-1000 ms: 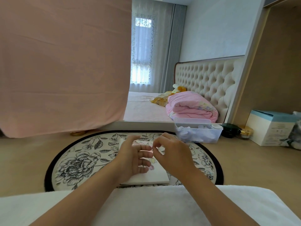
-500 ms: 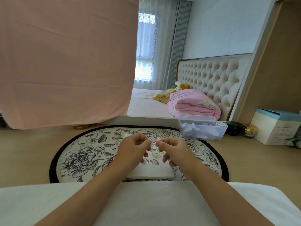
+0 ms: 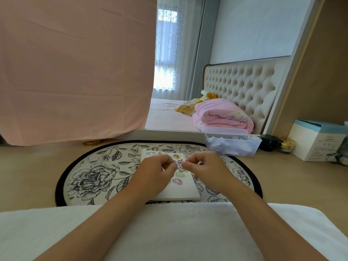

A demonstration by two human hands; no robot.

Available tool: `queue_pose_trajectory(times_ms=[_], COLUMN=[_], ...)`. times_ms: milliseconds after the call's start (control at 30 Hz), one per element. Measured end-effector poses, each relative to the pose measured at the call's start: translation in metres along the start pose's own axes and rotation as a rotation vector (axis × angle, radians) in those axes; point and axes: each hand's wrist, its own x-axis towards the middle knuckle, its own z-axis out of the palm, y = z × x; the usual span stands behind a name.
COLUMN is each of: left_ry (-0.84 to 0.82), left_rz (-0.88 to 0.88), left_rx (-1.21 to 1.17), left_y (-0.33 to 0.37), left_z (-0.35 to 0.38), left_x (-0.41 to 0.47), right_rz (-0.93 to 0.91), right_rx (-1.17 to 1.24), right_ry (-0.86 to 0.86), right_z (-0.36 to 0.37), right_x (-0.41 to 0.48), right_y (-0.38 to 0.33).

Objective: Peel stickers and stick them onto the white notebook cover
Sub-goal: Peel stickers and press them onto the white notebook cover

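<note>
While I am pinching both sets of fingertips narrowly together just above the white notebook [image 3: 180, 189], I cannot tell for certain what is between them, likely a small sticker or its backing. I am keeping my left hand [image 3: 156, 172] and right hand [image 3: 205, 168] close over the cartoon sticker [image 3: 180, 165] already on the cover. The notebook is lying on the floral mat [image 3: 94, 178]; I am judging that lowering one edge first and smoothing outward should avoid wrinkles or overlapping neighbours
</note>
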Motion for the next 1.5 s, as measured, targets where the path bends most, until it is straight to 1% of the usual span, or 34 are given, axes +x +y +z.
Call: queue_pose_trajectory(times_ms=[33,133,167,233,300,367,433,667,800,867,1033,1133,1267,1300,1367,1500], left_ry=[-0.009,-0.044,-0.058,-0.108,-0.194,-0.249,-0.263,-0.255,-0.22,-0.207,-0.245,-0.232,-0.229,-0.229,-0.237,-0.273], left_rz=[-0.026,-0.13,-0.134,-0.091,0.002,0.132,0.188,0.225,0.268,0.298,0.346,0.354,0.357,0.361,0.373,0.404], left_rx=[0.004,-0.078,-0.06,0.053,0.222,0.409,0.468,0.465,0.47,0.435,0.404,0.405,0.423,0.425,0.441,0.532], left_y=[0.0,0.0,-0.002,-0.008,-0.013,-0.017,-0.016,-0.019,-0.02,-0.021,-0.021,-0.021,-0.02,-0.02,-0.018,-0.015], left_z=[0.0,-0.004,-0.006,-0.009,-0.007,-0.002,0.0,0.0,0.002,0.004,0.008,0.01,0.01,0.01,0.008,0.009], left_x=[0.001,0.004,0.005,0.004,-0.001,-0.003,-0.004,-0.003,-0.004,-0.005,-0.007,-0.007,-0.008,-0.008,-0.01,-0.013], right_rz=[0.022,0.133,0.182,0.299,0.399,0.441,0.445,0.408,0.41,0.411,0.383,0.326,0.228,0.185,0.081,-0.067], right_rx=[-0.012,-0.05,-0.049,-0.037,-0.064,-0.115,-0.139,-0.181,-0.194,-0.213,-0.301,-0.427,-0.732,-0.758,-0.731,-0.75], right_ry=[-0.014,-0.071,-0.102,-0.192,-0.277,-0.333,-0.343,-0.365,-0.343,-0.335,-0.273,-0.242,-0.139,-0.119,-0.115,-0.221], right_z=[-0.002,-0.012,-0.017,-0.024,-0.027,-0.026,-0.023,-0.014,-0.01,-0.008,-0.002,-0.002,-0.001,-0.002,-0.003,-0.004], right_x=[0.0,-0.001,-0.002,-0.005,-0.007,-0.007,-0.006,-0.004,-0.003,-0.003,-0.003,-0.005,-0.013,-0.016,-0.025,-0.047], right_y=[0.0,0.003,0.005,0.008,0.01,0.011,0.01,0.008,0.007,0.006,0.007,0.003,-0.006,-0.007,-0.007,-0.002])
